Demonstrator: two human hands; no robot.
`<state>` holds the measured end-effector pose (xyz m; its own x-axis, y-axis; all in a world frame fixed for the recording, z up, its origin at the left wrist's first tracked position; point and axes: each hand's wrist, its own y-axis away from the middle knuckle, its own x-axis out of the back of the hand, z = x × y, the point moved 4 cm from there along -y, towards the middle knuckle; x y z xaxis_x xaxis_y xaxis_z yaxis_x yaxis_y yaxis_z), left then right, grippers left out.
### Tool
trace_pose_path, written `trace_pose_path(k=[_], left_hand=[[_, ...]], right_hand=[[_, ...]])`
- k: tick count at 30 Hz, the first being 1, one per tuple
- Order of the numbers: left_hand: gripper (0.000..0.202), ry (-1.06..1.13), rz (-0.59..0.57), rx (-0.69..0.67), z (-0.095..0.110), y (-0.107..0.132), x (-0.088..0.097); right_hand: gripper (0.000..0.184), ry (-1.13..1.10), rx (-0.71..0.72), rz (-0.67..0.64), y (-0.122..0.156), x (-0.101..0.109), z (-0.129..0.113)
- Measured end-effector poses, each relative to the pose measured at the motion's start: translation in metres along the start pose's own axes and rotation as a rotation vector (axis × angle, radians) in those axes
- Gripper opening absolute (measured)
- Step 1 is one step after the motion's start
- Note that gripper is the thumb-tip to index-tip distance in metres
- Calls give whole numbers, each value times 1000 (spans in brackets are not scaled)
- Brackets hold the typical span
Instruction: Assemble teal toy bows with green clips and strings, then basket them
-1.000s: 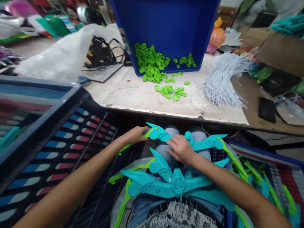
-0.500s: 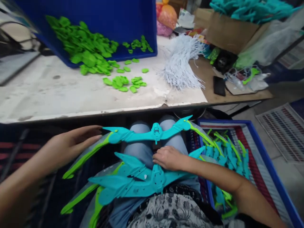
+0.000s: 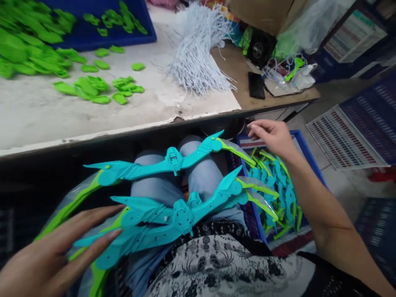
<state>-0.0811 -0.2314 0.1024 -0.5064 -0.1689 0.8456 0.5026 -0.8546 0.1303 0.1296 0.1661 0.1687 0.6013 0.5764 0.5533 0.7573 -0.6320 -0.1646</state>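
Toy bows of turquoise plastic with green limb ends and clear film lie across my lap. The far toy bow [image 3: 148, 170] stretches over my knees, apart from the nearer ones. Closer to my body, a near toy bow [image 3: 182, 218] overlaps another toy bow, which is partly hidden. My left hand [image 3: 58, 251] is at the left ends of these overlapped bows, its thumb and fingers stretched apart on either side of them. Away from the bows, my right hand [image 3: 274, 134] hovers over the far edge of the blue crate, fingers loosely bent and nothing visible in them.
On my right, the blue crate [image 3: 309, 159] holds several turquoise and green bows. The worktable [image 3: 148, 109] carries green plastic pieces [image 3: 89, 88], a bundle of white strings [image 3: 201, 53] and a black phone [image 3: 256, 85]. A blue bin [image 3: 136, 39] stands at the back left.
My right hand has left the near bows and moved right, over the crate. My left hand has come from the far bow's tip down to the near bows. The view has turned right.
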Motion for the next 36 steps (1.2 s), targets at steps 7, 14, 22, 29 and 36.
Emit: trace_pose_path(k=[7,14,22,29,36], left_hand=[[40,89,-13,-166,39,-13,-62],[42,-5,8,-263,59,-22,-57],[46,9,-226,-191,72,-26,-82],[51,-102,-276,-198,93,-19,-95],[57,-6,-221,-145,94,-9,-100]], right_hand=[[32,75,-186,-112,45,42,34],[29,78,-199,-120,62,34,48],[18,327,146,-165,26,-32,22],[79,663,628,-518,-4,-212,-27],[85,837,584,-659,3,-249,-25]])
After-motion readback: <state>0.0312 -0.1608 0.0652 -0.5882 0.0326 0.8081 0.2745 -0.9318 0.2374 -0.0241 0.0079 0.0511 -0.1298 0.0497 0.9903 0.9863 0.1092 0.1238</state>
